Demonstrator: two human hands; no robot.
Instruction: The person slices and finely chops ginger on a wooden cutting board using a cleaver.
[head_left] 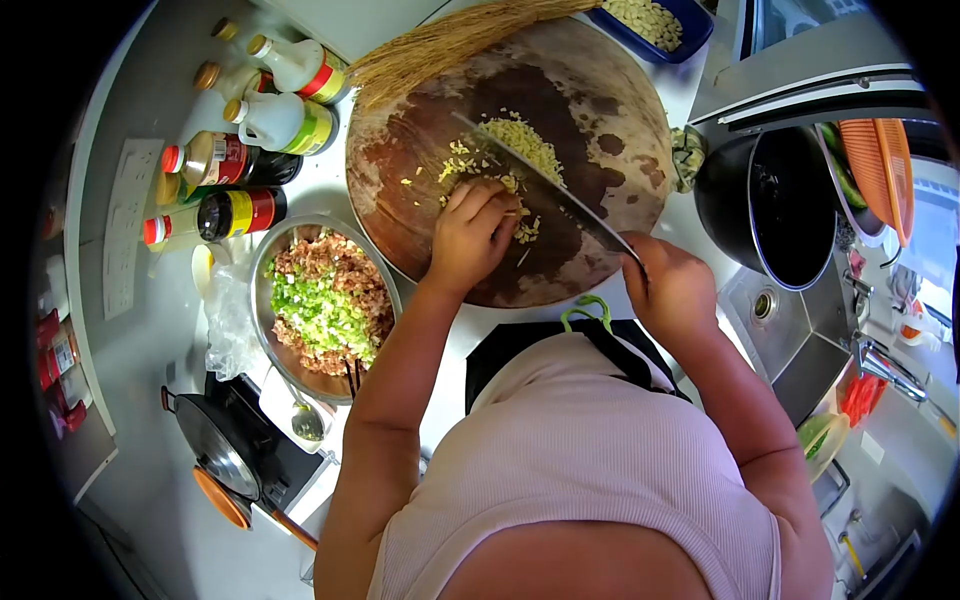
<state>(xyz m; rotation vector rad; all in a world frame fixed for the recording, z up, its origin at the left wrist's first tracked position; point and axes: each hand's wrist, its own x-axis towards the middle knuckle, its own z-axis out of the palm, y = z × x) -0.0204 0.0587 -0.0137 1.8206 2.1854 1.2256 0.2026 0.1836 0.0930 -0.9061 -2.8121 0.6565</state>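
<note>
A round wooden chopping board [620,210] carries a heap of finely chopped pale yellow pieces [525,140], with more bits scattered around it. My right hand [672,290] is closed round the handle of a large knife [560,197], whose blade slants up and left across the board. Just left of the blade, my left hand [474,230] rests on the board with its fingers curled over some of the pieces; what lies under the fingertips is hidden. Left of the board sits a metal bowl [262,300] of minced meat topped with chopped green onion.
Several sauce bottles [290,130] stand at the upper left. A blue container [650,28] of peeled cloves and a straw bundle [440,50] border the board's far side. A black pot [790,205] and sink [775,310] are at right, a lidded pan [215,445] lower left.
</note>
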